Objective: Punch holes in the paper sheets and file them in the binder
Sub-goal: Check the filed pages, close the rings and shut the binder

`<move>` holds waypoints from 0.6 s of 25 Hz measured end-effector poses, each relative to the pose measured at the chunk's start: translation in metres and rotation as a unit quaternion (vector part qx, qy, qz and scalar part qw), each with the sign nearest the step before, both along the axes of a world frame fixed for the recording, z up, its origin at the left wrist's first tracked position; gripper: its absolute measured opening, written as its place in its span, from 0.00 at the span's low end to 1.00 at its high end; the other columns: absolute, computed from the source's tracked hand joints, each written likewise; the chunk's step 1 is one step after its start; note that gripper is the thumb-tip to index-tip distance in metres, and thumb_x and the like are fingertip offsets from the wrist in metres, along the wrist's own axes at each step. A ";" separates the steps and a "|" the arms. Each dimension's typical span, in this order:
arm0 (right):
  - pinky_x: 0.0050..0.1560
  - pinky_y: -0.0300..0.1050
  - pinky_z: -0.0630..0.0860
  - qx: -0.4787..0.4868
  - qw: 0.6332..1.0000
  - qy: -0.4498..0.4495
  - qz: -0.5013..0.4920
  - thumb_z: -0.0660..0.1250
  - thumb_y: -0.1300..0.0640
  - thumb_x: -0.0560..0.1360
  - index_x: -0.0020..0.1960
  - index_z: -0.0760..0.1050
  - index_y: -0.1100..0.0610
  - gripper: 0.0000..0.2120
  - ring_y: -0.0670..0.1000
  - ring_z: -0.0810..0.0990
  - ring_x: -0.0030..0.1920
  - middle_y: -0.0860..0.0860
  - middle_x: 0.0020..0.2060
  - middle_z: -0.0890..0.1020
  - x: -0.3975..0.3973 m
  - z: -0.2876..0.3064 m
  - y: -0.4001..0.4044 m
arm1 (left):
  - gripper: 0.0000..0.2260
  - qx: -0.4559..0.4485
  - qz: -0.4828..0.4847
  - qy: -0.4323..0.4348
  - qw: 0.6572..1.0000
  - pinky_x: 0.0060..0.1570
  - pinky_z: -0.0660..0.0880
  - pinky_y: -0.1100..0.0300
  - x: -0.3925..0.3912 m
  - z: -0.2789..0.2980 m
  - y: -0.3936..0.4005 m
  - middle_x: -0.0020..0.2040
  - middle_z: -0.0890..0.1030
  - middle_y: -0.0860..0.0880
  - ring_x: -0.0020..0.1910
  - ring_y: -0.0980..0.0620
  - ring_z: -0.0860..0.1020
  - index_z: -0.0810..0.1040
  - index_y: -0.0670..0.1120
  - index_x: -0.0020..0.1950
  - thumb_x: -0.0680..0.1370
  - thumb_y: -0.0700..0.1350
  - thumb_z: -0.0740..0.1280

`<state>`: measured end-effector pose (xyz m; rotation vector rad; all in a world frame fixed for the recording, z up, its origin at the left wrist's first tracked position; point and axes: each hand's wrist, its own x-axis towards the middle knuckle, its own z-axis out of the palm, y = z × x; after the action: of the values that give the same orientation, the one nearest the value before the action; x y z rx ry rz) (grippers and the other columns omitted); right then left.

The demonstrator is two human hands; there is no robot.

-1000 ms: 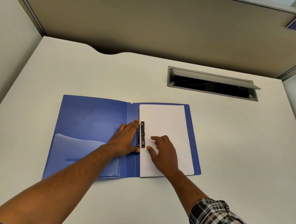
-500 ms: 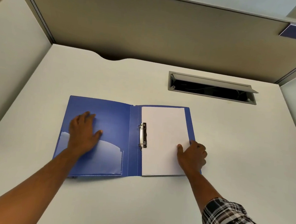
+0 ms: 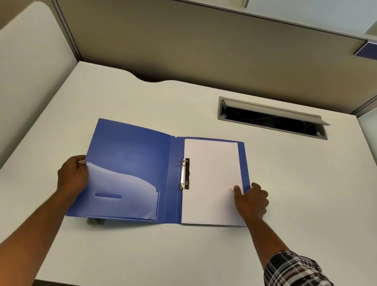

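Binder [image 3: 131, 151] = blue plastic, thin flexible covers, lying open flat on the white matte desk [image 3: 172, 256], roughly mid-desk. Use it as ref for everything below.

Left cover: smooth blue w/ a frosted translucent pocket [image 3: 122, 194] across its lower half, wavy top edge, small slot cut near the bottom. Can't tell if anything's in the pocket; looks see-through to blue only.

Spine area: 2-ring metal mech [image 3: 185, 174], chrome rings on a dark base plate, rings look closed.

Right cover: stack of white paper sheets [image 3: 211, 179], plain rectangle, left edge threaded on the rings. A thin blue strip of cover shows past the paper's right edge.

Your left hand [image 3: 72, 176] is at the binder's outer left edge, fingers curled round the cover edge, thumb side on the pocket – gripping it. Cover edge looks slightly lifted there.

Your right hand [image 3: 252, 201] is at the binder's right edge, thumb on top of the paper, fingers curled over the outer edge – pinching cover + sheets.

Small dark item [image 3: 95, 221] pokes out under the binder's lower left edge; can't ID it.

Behind the binder, to the right: grey rectangular cable hatch [image 3: 272, 118] in the desk, flap open, dark inside w/ cables. Plaid sleeve [image 3: 302, 285] on right arm.
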<state>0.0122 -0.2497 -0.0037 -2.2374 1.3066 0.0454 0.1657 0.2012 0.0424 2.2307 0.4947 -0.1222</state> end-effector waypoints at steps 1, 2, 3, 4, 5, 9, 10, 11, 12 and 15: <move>0.65 0.62 0.71 0.012 1.000 -0.002 -0.010 0.70 0.42 0.76 0.73 0.67 0.57 0.32 0.65 0.71 0.66 0.60 0.66 0.72 0.000 0.001 -0.002 | 0.16 -0.023 0.000 -0.002 1.000 0.62 0.70 0.47 0.001 0.003 0.001 0.66 0.78 0.41 0.63 0.38 0.74 0.77 0.43 0.67 0.82 0.41 0.57; 0.65 0.62 0.70 0.022 1.000 -0.003 -0.019 0.70 0.42 0.76 0.73 0.67 0.57 0.32 0.66 0.71 0.67 0.60 0.66 0.71 0.001 0.001 -0.003 | 0.15 -0.055 -0.001 -0.001 0.998 0.58 0.71 0.49 0.004 0.007 0.002 0.64 0.79 0.41 0.59 0.40 0.76 0.79 0.43 0.64 0.82 0.40 0.57; 0.65 0.62 0.70 0.030 0.999 -0.002 -0.026 0.70 0.42 0.76 0.73 0.67 0.57 0.32 0.66 0.71 0.67 0.60 0.66 0.71 0.001 0.002 -0.003 | 0.14 -0.094 -0.004 0.002 0.996 0.55 0.72 0.51 0.005 0.014 0.003 0.62 0.80 0.41 0.54 0.43 0.77 0.80 0.43 0.61 0.81 0.39 0.58; 0.65 0.62 0.71 0.036 0.999 0.000 -0.030 0.70 0.42 0.76 0.73 0.67 0.57 0.32 0.66 0.72 0.66 0.60 0.66 0.71 0.001 0.001 -0.003 | 0.13 -0.140 -0.008 0.015 0.990 0.52 0.72 0.52 0.008 0.021 0.003 0.60 0.81 0.41 0.50 0.44 0.77 0.81 0.42 0.59 0.81 0.37 0.59; 0.65 0.62 0.71 0.039 0.999 0.001 -0.032 0.70 0.42 0.76 0.72 0.68 0.58 0.31 0.66 0.72 0.66 0.60 0.66 0.72 0.001 0.001 -0.004 | 0.12 -0.191 -0.015 0.031 0.981 0.50 0.73 0.53 0.011 0.029 0.005 0.59 0.81 0.41 0.47 0.46 0.78 0.80 0.42 0.59 0.81 0.36 0.59; 0.63 0.62 0.73 0.033 0.999 0.003 -0.038 0.70 0.43 0.76 0.69 0.71 0.58 0.28 0.65 0.73 0.64 0.60 0.63 0.73 0.001 -0.001 -0.002 | 0.14 -0.349 -0.052 0.098 0.931 0.45 0.78 0.55 0.016 0.050 0.020 0.55 0.81 0.43 0.46 0.48 0.79 0.75 0.39 0.67 0.83 0.39 0.59; 0.63 0.62 0.73 0.029 0.999 0.005 -0.038 0.70 0.43 0.76 0.68 0.71 0.58 0.28 0.65 0.73 0.64 0.59 0.63 0.73 0.001 -0.001 -0.001 | 0.15 -0.375 -0.060 0.105 0.919 0.43 0.80 0.57 0.016 0.053 0.021 0.55 0.82 0.45 0.46 0.49 0.79 0.75 0.40 0.68 0.83 0.40 0.59; 0.63 0.61 0.73 0.026 0.999 0.007 -0.038 0.70 0.43 0.76 0.68 0.72 0.58 0.27 0.65 0.73 0.64 0.59 0.63 0.73 0.000 -0.001 0.000 | 0.15 -0.398 -0.067 0.110 0.908 0.41 0.81 0.59 0.015 0.058 0.020 0.54 0.82 0.46 0.46 0.49 0.81 0.76 0.41 0.68 0.83 0.42 0.59; 0.63 0.61 0.73 0.023 0.999 0.009 -0.036 0.70 0.43 0.76 0.67 0.72 0.59 0.27 0.65 0.73 0.64 0.60 0.63 0.73 0.000 0.000 0.001 | 0.15 -0.420 -0.065 0.116 0.898 0.41 0.82 0.59 0.014 0.061 0.017 0.53 0.83 0.47 0.45 0.50 0.82 0.76 0.43 0.67 0.83 0.45 0.59; 0.63 0.61 0.72 0.018 0.999 0.012 -0.032 0.69 0.44 0.77 0.67 0.72 0.59 0.26 0.65 0.73 0.63 0.60 0.63 0.73 -0.001 -0.001 0.003 | 0.13 -0.492 -0.044 0.135 0.859 0.41 0.82 0.58 0.007 0.075 0.002 0.47 0.85 0.48 0.41 0.51 0.84 0.78 0.46 0.62 0.83 0.49 0.59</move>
<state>0.0111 -0.2471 -0.0045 -2.1696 1.3786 0.0718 0.1731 0.2029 0.1178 1.2181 0.3523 -0.6018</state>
